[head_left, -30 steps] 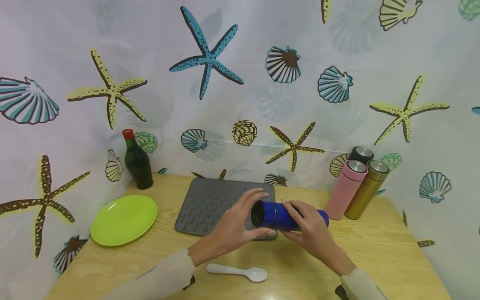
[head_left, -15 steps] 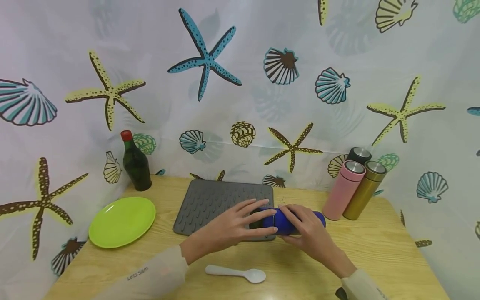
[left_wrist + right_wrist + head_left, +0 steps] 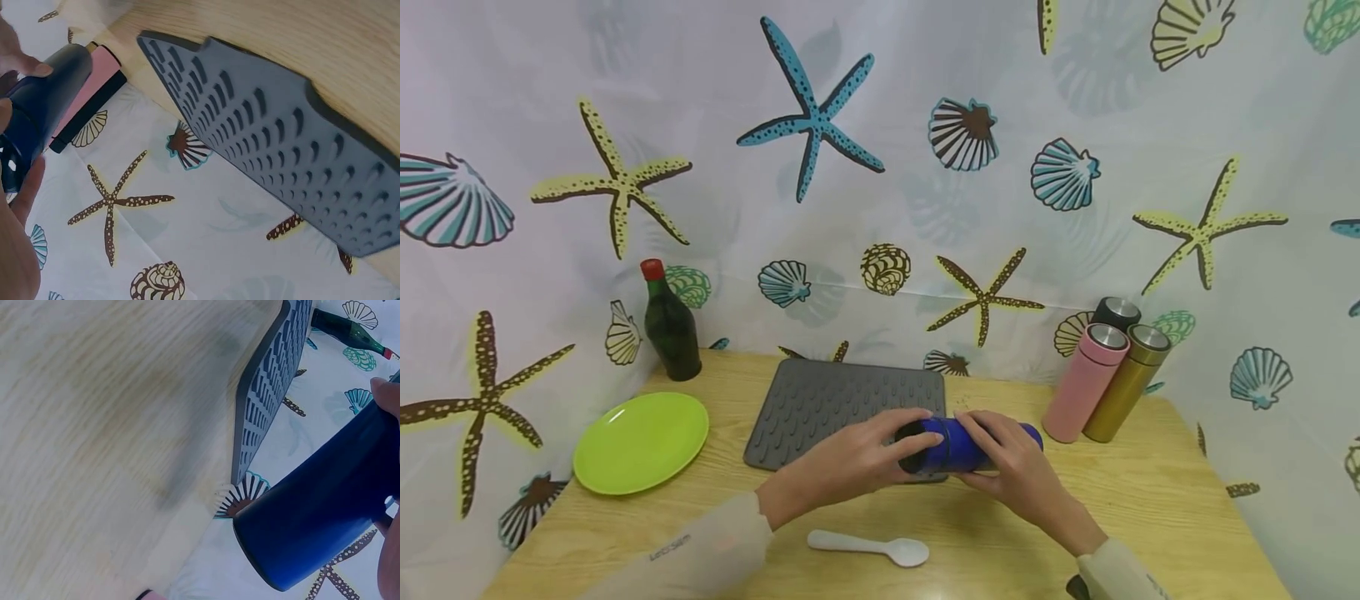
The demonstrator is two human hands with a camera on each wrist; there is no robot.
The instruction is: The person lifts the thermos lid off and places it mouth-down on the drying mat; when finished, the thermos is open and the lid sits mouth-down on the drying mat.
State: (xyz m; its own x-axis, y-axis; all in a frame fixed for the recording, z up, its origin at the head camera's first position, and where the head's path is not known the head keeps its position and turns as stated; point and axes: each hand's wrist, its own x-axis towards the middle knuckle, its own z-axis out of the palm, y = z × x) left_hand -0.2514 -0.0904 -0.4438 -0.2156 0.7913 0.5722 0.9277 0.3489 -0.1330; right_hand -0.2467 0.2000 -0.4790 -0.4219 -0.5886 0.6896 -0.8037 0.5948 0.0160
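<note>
A blue thermos flask (image 3: 958, 447) lies nearly level in the air, its dark lid end towards the left. My right hand (image 3: 1021, 460) grips its body from above, thumb underneath. At the lid end, my left hand (image 3: 871, 452) curls its fingers over the flask, one finger across the dark end. The left wrist view has the flask (image 3: 53, 94) at its left edge, with fingertips of both hands on it. From the right wrist, the flask's base (image 3: 300, 519) looks large, tilted above the table, and most of the right hand is cut off.
Behind the flask lies a grey ridged mat (image 3: 842, 404). A white spoon (image 3: 868, 547) is in front, a green plate (image 3: 640, 446) and dark green bottle (image 3: 672, 333) at left. Pink (image 3: 1086, 387), gold (image 3: 1129, 387) and black (image 3: 1116, 312) flasks stand at back right against a patterned curtain.
My left fingers first stood spread around the lid end, then reached over it, and now sit drawn back on it. The right hand keeps its grip on the flask.
</note>
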